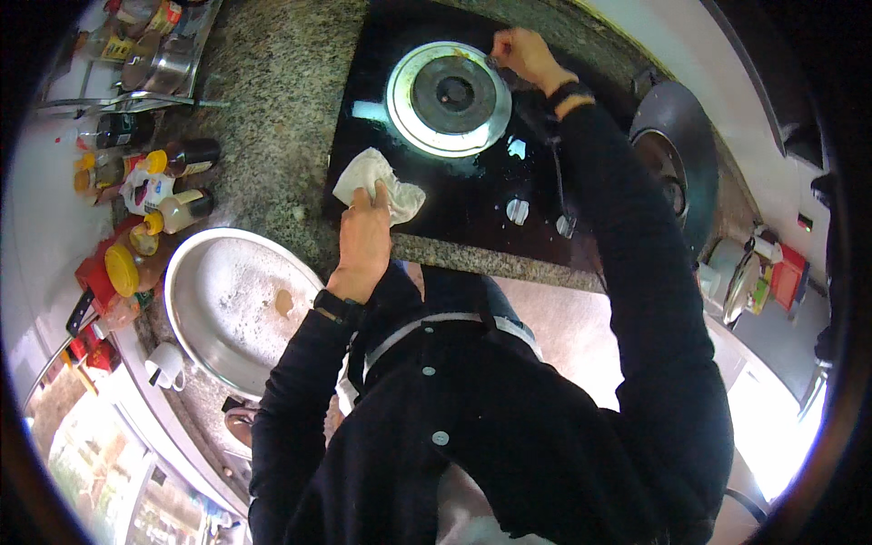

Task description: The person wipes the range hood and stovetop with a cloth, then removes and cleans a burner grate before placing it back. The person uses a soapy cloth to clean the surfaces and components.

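Under the fingers of my left hand [366,235] is a crumpled white cloth [378,182], pinched at the near left corner of the black glass gas cooktop [463,197]. A round metal burner ring [409,129] surrounds the dark burner [454,94]. My right hand [528,56] is at the ring's far right edge with its fingers curled; whether it grips something small there is too unclear to tell. A whitish wet patch [517,147] lies on the glass, nearer me than the ring. Two control knobs [518,212] sit close to the front edge.
At left, a large metal basin [197,327] holds some liquid, with a white mug [164,366] beside it. Sauce bottles [180,208] line the granite counter [272,102] near a metal rack [136,102]. A dark wok [702,136] stands right of my right arm.
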Tool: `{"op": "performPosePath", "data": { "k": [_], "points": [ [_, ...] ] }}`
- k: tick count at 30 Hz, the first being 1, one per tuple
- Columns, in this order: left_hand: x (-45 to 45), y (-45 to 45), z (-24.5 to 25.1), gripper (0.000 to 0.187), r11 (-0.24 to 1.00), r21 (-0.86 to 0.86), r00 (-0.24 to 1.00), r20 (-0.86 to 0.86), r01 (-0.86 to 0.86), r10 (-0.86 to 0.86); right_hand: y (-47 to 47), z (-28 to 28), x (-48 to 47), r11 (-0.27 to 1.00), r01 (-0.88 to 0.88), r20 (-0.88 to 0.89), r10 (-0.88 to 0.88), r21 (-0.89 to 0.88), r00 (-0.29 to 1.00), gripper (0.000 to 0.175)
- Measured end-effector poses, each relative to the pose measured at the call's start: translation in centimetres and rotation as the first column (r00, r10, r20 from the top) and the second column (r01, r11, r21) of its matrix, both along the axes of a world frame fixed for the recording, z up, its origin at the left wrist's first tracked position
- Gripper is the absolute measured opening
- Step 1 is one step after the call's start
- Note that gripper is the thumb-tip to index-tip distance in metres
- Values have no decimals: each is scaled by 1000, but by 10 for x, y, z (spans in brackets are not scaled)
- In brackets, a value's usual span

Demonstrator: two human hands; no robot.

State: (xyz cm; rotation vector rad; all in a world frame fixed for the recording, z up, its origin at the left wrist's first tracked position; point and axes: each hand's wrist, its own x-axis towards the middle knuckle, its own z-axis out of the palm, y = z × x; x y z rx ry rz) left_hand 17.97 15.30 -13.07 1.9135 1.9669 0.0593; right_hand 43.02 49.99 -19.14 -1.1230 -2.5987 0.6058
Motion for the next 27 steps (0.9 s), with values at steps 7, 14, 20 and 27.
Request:
{"op": "performPosePath", "data": {
  "k": [7, 14, 20, 27],
  "points": [
    [-3, -3, -2, 52, 996, -14, 984, 151, -92, 93, 8, 42, -120, 913, -403, -30, 402, -60, 915, 7],
    [-3, -3, 3, 51, 976, -57, 948, 235, -209, 216, 17, 47, -124, 855, -517, 111, 519, -52, 848, 11],
    [-6, -4, 5, 50, 976, -54, 936, 274, -212, 219, 24, 54, -122, 826, -556, 196, 563, -94, 803, 9],
    [-7, -1, 1, 49, 981, -84, 955, 230, -173, 188, 22, 49, -122, 717, -687, 184, 665, 114, 724, 5]
  ]
}}
